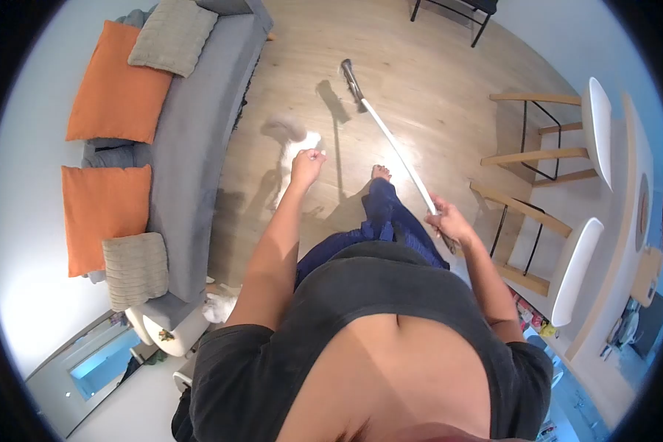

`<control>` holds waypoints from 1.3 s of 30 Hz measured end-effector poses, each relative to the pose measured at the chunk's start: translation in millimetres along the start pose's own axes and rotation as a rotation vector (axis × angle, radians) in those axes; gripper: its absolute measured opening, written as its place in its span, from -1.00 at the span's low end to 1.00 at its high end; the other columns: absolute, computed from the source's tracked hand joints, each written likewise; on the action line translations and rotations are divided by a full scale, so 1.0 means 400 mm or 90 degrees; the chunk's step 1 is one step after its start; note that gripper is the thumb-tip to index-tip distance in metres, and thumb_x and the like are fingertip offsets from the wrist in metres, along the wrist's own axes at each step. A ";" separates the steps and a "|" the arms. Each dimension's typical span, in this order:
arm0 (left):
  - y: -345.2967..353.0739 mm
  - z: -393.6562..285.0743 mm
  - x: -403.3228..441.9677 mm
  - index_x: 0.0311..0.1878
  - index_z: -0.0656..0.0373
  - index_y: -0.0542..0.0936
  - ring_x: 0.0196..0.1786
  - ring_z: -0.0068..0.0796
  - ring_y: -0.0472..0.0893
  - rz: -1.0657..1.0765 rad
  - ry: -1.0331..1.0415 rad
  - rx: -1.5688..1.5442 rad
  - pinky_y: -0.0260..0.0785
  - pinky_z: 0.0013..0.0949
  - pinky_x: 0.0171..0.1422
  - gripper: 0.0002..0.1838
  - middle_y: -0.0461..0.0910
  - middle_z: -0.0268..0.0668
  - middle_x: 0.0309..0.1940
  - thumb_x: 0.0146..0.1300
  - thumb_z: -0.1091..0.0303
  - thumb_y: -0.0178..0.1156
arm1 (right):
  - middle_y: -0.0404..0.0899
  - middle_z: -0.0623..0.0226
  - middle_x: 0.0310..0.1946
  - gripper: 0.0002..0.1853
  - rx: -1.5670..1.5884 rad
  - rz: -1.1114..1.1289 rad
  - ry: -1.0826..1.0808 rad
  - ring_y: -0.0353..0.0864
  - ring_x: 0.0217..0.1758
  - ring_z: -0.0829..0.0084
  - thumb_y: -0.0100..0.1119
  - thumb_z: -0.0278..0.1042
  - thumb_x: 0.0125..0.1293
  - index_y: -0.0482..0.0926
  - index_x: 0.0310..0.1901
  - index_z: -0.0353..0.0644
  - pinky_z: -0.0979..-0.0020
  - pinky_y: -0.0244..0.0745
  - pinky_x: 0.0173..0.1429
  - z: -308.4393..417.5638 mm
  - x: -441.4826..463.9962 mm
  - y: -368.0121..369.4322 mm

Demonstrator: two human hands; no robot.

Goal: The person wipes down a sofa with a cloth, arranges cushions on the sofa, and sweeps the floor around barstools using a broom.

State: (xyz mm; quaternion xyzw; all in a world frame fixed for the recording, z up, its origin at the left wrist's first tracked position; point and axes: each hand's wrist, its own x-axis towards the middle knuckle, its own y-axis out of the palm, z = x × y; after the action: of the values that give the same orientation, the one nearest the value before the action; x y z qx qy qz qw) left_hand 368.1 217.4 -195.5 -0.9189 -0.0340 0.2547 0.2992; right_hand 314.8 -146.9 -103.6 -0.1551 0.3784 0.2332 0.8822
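Observation:
My right hand point(449, 221) is wrapped round the lower end of a long-handled floor cleaner point(399, 151). Its white pole slants away from me to a narrow, dark grey head on the wooden floor point(412, 81); whether it is a mop or a sweeper, I cannot make out. In front of my body, my left hand point(308, 166) is raised with its fingers curled together, and whatever may be in them is hidden. A white cat with a greyish tail point(287, 158) is on the floor below and behind this hand, partly covered by it and blurred.
Along the left stands a grey sofa point(191, 110) with orange cushions point(114, 85) and beige cushions. Two white chairs with wooden legs point(578, 272) stand at the right beside a counter. A second white animal point(219, 308) shows near my left elbow. Dark furniture legs point(481, 31) stand far ahead.

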 end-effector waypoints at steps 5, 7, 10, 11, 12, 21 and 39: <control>-0.004 0.054 0.218 -0.18 0.20 0.61 -0.10 -0.12 0.54 -0.010 -0.060 0.002 0.34 -0.24 0.04 -0.63 0.56 -0.04 -0.20 0.13 0.08 0.15 | 0.44 0.04 -0.07 -0.27 -0.316 -0.047 0.029 0.61 -0.34 0.26 0.08 -0.61 0.07 0.13 0.33 -0.11 0.31 0.60 -0.27 0.234 0.177 -0.195; -0.054 -0.014 0.236 -0.19 0.24 0.60 -0.11 -0.14 0.54 -0.056 -0.055 0.006 0.35 -0.25 0.04 -0.62 0.56 -0.04 -0.19 0.14 0.08 0.14 | 0.37 -0.03 0.05 -0.29 -0.640 -0.117 -0.127 0.54 -0.05 0.05 0.11 -0.58 0.08 0.16 0.32 -0.10 0.20 0.49 0.03 0.269 0.301 -0.275; -0.060 0.072 0.298 -0.23 0.30 0.58 -0.18 -0.26 0.56 -0.107 -0.041 -0.077 0.36 -0.27 -0.03 -0.63 0.57 -0.07 -0.30 0.17 0.12 0.13 | 0.37 -0.09 0.05 -0.30 -0.598 -0.094 -0.095 0.41 0.10 -0.03 0.16 -0.52 0.06 0.20 0.30 -0.10 0.18 0.34 0.20 0.406 0.429 -0.318; -0.067 0.096 0.307 -0.24 0.31 0.57 -0.24 -0.32 0.53 -0.090 -0.081 -0.144 0.35 -0.27 -0.08 -0.64 0.57 -0.09 -0.34 0.17 0.14 0.13 | 0.38 -0.09 0.05 -0.30 -0.599 -0.099 -0.113 0.43 0.09 -0.02 0.17 -0.51 0.06 0.20 0.29 -0.10 0.18 0.36 0.18 0.434 0.482 -0.331; -0.073 0.105 0.321 -0.25 0.33 0.57 -0.29 -0.38 0.51 -0.070 -0.120 -0.210 0.35 -0.27 -0.12 -0.66 0.58 -0.11 -0.39 0.17 0.17 0.12 | 0.38 -0.09 0.05 -0.30 -0.603 -0.098 -0.119 0.43 0.09 -0.02 0.17 -0.51 0.06 0.20 0.29 -0.10 0.18 0.36 0.18 0.473 0.531 -0.344; -0.207 0.029 0.694 -0.22 0.33 0.55 -0.25 -0.33 0.55 -0.061 -0.291 -0.119 0.36 -0.28 -0.10 -0.66 0.60 -0.11 -0.35 0.15 0.20 0.09 | 0.52 -0.17 -0.14 -0.47 -0.565 -0.106 -0.224 0.54 -0.09 0.02 0.09 -0.34 0.18 0.31 0.22 -0.19 0.16 0.42 0.06 0.799 1.026 -0.391; -0.100 -0.342 1.387 -0.17 0.24 0.55 -0.24 -0.50 0.51 -0.190 -0.271 -0.363 0.35 -0.43 -0.09 -0.75 0.56 -0.27 -0.29 0.27 0.23 0.12 | 0.57 -0.10 -0.25 -0.59 -0.467 -0.039 -0.185 0.63 -0.41 0.11 -0.10 -0.32 0.26 0.37 0.14 -0.20 0.17 0.55 -0.26 1.544 2.296 -0.335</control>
State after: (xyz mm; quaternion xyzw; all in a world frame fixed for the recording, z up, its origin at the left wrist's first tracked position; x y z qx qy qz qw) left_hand 920.1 296.8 -326.7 -0.8768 -0.2983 0.3736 0.0517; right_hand 1309.0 288.3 -359.2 -0.4366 0.1362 0.3461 0.8192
